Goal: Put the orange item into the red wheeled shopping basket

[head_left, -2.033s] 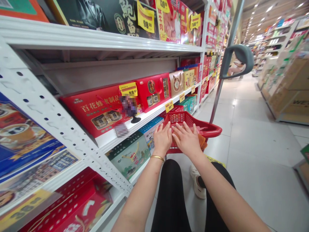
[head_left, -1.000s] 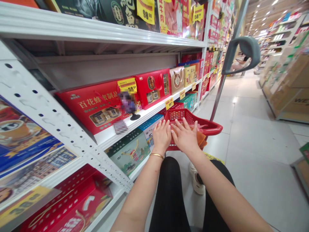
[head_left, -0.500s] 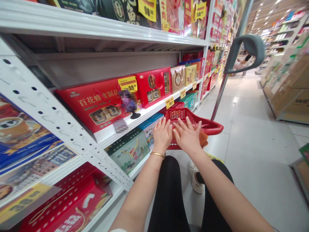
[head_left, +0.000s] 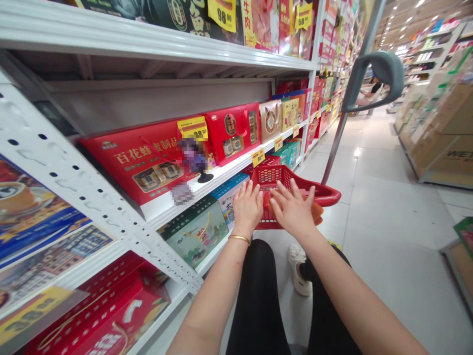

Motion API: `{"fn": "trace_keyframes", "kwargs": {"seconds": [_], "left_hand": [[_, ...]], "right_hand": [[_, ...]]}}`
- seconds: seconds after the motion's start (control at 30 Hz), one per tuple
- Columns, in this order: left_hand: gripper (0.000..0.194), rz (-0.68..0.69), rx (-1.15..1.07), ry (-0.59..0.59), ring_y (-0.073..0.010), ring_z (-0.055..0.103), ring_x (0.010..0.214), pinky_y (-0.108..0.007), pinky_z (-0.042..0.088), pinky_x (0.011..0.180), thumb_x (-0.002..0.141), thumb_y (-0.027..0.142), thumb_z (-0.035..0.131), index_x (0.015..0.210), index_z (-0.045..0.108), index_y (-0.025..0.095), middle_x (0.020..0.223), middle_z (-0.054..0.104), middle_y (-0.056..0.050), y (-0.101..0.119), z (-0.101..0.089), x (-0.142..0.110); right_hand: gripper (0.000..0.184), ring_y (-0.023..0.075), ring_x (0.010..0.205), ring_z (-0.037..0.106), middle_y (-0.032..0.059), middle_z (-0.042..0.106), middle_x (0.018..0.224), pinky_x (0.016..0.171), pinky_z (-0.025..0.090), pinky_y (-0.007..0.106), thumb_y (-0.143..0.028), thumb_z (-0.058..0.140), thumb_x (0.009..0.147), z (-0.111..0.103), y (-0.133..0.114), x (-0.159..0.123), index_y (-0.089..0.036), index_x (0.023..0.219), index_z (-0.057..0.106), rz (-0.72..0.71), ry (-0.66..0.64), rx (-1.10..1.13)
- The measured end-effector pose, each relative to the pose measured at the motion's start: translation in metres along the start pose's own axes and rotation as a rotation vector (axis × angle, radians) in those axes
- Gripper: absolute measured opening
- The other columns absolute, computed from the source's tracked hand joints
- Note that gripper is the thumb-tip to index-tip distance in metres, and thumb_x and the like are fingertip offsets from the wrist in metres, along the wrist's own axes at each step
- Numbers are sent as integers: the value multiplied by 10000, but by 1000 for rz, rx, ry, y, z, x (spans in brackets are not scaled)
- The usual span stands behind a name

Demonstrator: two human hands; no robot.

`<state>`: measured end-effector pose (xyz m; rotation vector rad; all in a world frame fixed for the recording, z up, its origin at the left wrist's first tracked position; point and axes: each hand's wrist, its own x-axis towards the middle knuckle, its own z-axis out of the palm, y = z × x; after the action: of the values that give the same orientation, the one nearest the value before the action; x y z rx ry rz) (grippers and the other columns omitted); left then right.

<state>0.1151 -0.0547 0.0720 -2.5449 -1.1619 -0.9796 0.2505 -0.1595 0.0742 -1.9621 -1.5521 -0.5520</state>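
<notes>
A red shopping basket (head_left: pixel 271 173) with a latticed wall stands on the floor in front of my knees. My left hand (head_left: pixel 248 206), with a gold bangle at the wrist, is stretched out flat, palm down, at the basket's left side. Beside it, my right hand (head_left: pixel 293 207) spreads its fingers over the basket's near part. Neither hand holds anything; whether they touch the basket, I cannot tell. An orange item (head_left: pixel 317 212) shows past my right hand, partly hidden by it. A long grey pull handle (head_left: pixel 397 79) rises from the basket's right end.
Left of me is a white shelf (head_left: pixel 221 175) with red gift boxes (head_left: pixel 148 158) and a small blurred figurine (head_left: pixel 195 160) on a black stand. Green boxes (head_left: pixel 197 231) sit below. Cartons (head_left: pixel 458 153) are stacked across the aisle, where a person sits far back.
My right hand has shifted slightly to the right and its fingers are spread wider. The left hand stays nearly in place. The view has turned a little.
</notes>
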Motion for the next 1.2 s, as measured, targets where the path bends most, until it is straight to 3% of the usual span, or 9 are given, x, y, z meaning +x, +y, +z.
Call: {"fn": "trace_keyframes", "kwargs": {"seconds": [0.13,0.37,0.43,0.6,0.67,0.73,0.87,0.93,1.2], "left_hand": [[534,17,7,-14,-273,458,1569,-474,410,1269,1157,398,295,1479,675,203,1619,573,-92,0,-1,0],[523,0,-10,3,-294,444,1576,-481,401,1268,1153,396,315,1515,644,210,1629,564,-78,2,0,0],[515,-8,-9,2,-293,438,1580,-492,398,1270,1152,397,316,1532,627,243,1631,563,-54,2,-1,0],[515,5,-4,-23,-285,425,1588,-509,385,1276,1151,395,305,1551,604,270,1637,556,-35,1,-4,0],[516,6,-3,-27,-285,429,1585,-514,391,1270,1149,393,307,1552,603,267,1639,554,-43,2,-5,0],[517,2,-4,-24,-286,441,1578,-519,396,1264,1149,393,305,1548,608,267,1633,559,-49,2,-4,0],[525,-4,-18,-15,-290,460,1566,-512,394,1262,1149,405,303,1525,634,250,1615,579,-61,3,-1,0],[527,-11,-22,-7,-291,466,1562,-502,396,1258,1149,409,305,1516,644,243,1606,588,-65,2,0,0],[511,-3,-12,-6,-274,466,1562,-493,402,1253,1149,390,305,1511,645,270,1606,590,-36,0,-1,-1]], "right_hand": [[447,364,1604,337,28,538,1648,1276,-7,793,-416,427,1100,1,-10,-2,-336,1456,685,-74,-11,14],[479,428,1593,328,60,530,1655,1214,97,870,-436,396,1109,-9,51,-12,-327,1495,657,268,72,-45],[470,434,1594,320,50,536,1651,1216,96,867,-436,403,1104,-6,43,-10,-330,1469,680,250,71,-36],[449,379,1587,362,20,561,1630,1274,61,795,-470,418,1107,5,-9,0,-341,1421,712,18,29,6],[448,359,1568,403,24,574,1617,1294,78,761,-473,427,1106,4,-13,2,-338,1427,709,-23,11,26],[454,365,1559,418,29,565,1625,1289,104,764,-472,424,1107,-1,0,0,-341,1446,696,14,5,19],[484,412,1563,397,55,563,1626,1236,136,833,-474,378,1118,-12,45,-7,-329,1465,682,238,38,-37],[493,430,1572,376,61,570,1620,1222,125,854,-470,365,1119,-13,51,-7,-315,1454,692,282,41,-49],[447,355,1591,372,50,582,1610,1300,4,752,-436,425,1105,10,-21,6,-298,1408,721,-34,37,-8]]}}
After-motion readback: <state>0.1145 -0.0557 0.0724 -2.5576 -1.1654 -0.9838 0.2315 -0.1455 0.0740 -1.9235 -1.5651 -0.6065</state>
